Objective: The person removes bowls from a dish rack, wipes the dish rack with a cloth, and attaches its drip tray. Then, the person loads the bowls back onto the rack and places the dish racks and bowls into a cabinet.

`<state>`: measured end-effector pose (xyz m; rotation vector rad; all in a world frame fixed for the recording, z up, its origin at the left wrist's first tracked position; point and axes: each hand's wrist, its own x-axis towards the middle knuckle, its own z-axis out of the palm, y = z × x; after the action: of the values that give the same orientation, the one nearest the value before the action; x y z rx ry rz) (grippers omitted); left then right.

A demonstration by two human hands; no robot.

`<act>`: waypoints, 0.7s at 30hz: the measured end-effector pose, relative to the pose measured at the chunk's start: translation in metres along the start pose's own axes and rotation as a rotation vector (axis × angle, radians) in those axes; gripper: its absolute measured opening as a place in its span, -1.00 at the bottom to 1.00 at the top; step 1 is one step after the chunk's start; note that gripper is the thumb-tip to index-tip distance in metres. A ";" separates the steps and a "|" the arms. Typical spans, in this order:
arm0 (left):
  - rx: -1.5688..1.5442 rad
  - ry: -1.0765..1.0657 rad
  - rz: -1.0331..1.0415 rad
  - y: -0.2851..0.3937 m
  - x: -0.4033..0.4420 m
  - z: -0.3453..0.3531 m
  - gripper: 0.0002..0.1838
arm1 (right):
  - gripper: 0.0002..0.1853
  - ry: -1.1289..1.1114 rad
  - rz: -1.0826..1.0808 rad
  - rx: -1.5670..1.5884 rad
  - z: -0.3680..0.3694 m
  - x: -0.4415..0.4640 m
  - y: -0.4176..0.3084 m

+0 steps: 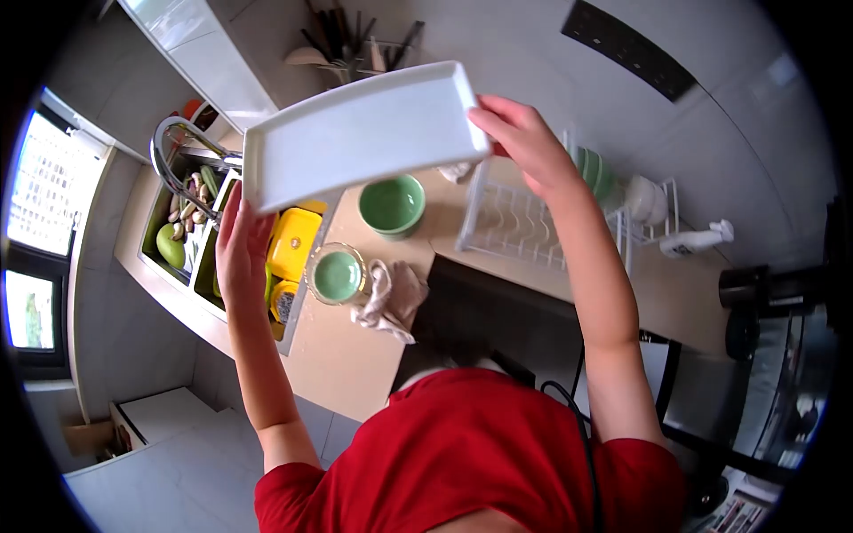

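A white rectangular tray (pixel 364 133) is held up and tilted above the counter, its shallow inside facing me. My left hand (pixel 242 244) grips its lower left corner, with the fingers partly hidden behind it. At the opposite end, my right hand (pixel 524 142) is closed around the tray's right edge. Below the tray stand a green bowl (pixel 392 205) and a smaller light green bowl (pixel 338 276) with a clear, gold-edged rim around it. A crumpled cloth (pixel 391 302) lies beside them.
The sink (pixel 200 289) at left holds vegetables and a yellow container (pixel 294 244); a curved faucet (pixel 164 147) rises over it. A white dish rack (pixel 515 222) with green bowls (pixel 593 178) stands at right, near a white bottle (pixel 697 239). Utensils (pixel 355 44) stand behind the tray.
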<state>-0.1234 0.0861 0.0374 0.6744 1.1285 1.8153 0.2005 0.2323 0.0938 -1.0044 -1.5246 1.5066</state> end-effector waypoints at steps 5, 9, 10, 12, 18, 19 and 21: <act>-0.013 -0.056 -0.153 -0.025 -0.104 0.067 -0.50 | -0.55 0.282 0.066 0.007 -0.066 -0.157 0.019; 0.045 -0.076 -0.397 -0.060 -0.171 0.082 -0.51 | -0.43 0.210 0.167 0.167 -0.101 -0.276 0.067; 0.045 -0.072 -0.455 -0.068 -0.185 0.086 -0.52 | -0.42 0.193 0.192 0.272 -0.105 -0.300 0.073; 0.073 -0.127 -0.570 -0.095 -0.207 0.073 -0.54 | -0.46 0.224 0.322 0.349 -0.112 -0.335 0.090; 0.052 -0.126 -0.802 -0.177 -0.232 0.066 -0.58 | -0.54 0.401 0.414 0.466 -0.134 -0.366 0.180; 0.054 -0.125 -0.803 -0.187 -0.230 0.065 -0.58 | -0.54 0.397 0.424 0.469 -0.135 -0.365 0.185; -0.009 -0.096 -0.808 -0.203 -0.226 0.064 -0.59 | -0.54 0.403 0.411 0.483 -0.139 -0.360 0.200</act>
<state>0.1138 -0.0429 -0.1167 0.2285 1.1088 1.0838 0.4783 -0.0404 -0.0990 -1.2702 -0.6508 1.7049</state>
